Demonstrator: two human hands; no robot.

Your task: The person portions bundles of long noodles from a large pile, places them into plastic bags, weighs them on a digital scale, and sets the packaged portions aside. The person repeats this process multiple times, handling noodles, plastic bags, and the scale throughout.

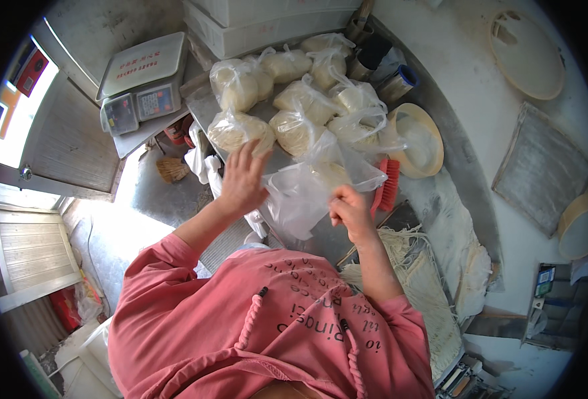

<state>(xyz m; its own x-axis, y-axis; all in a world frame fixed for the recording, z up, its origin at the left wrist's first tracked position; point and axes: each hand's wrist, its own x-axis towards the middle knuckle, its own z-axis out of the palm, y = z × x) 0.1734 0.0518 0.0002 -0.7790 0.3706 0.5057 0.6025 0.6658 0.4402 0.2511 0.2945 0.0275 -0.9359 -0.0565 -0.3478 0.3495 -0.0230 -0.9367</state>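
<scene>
My left hand (244,180) has its fingers extended and somewhat apart, with nothing held in them. Its fingertips overlap a tied clear plastic bag of noodles (234,130); whether they touch it is unclear. My right hand (350,212) is curled, thumb close to the fingers, at the edge of an untied plastic bag (294,199). Blur hides whether it pinches the film. That bag lies between my hands with its mouth towards me and pale noodles (333,173) at its far end. Beyond it, several tied bags of noodles (304,99) crowd the metal table (201,99).
A red brush (389,184) and a round sieve (421,142) stand to the right. Loose noodles (413,279) lie heaped nearer me. A weighing scale (144,65) sits at the left, with white plastic crates (274,30) at the back. Metal cylinders (396,85) line the far right.
</scene>
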